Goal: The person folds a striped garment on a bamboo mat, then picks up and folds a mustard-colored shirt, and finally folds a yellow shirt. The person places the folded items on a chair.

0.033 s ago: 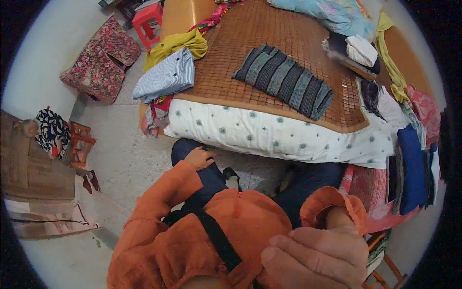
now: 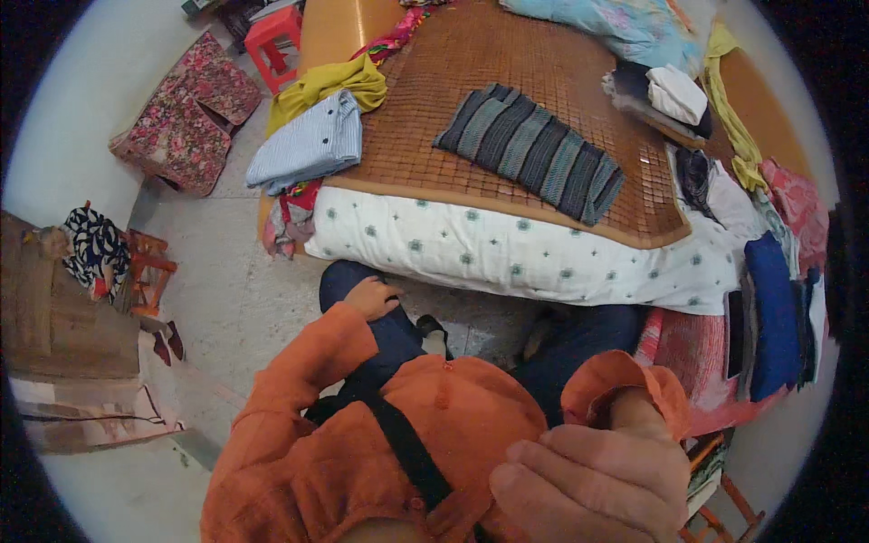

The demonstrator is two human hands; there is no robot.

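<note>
We sit by the near side of a bed in an orange shirt (image 2: 480, 398) and dark blue pants (image 2: 584, 344). Our left hand (image 2: 369, 299) rests on our left knee, touching the pants. Its fingers are loosely bent and a little spread, and we see nothing pinched in them. Our right hand (image 2: 597, 480) is up very near, over on the right. Its fingers curl side by side, but its back hides the inside, so we cannot tell if they press together or pinch something.

In front of us, past both hands, a folded gray and black striped cloth (image 2: 529, 154) lies on a brown mat (image 2: 434, 81). It touches neither hand. A white sheet (image 2: 489, 249) with green marks hangs over the near edge of the bed.

On the left of the bed, we see a blue and white striped shirt (image 2: 312, 149) with dark buttons, and a yellow cloth (image 2: 362, 83) just behind it. At the far right, a white cloth (image 2: 677, 93) sits on a pile. Nearer on the right lies a dark blue cloth (image 2: 772, 317). Far left stands a red stool (image 2: 274, 38). Another person (image 2: 95, 249) is on our left, beside a wooden chair (image 2: 149, 267).
</note>
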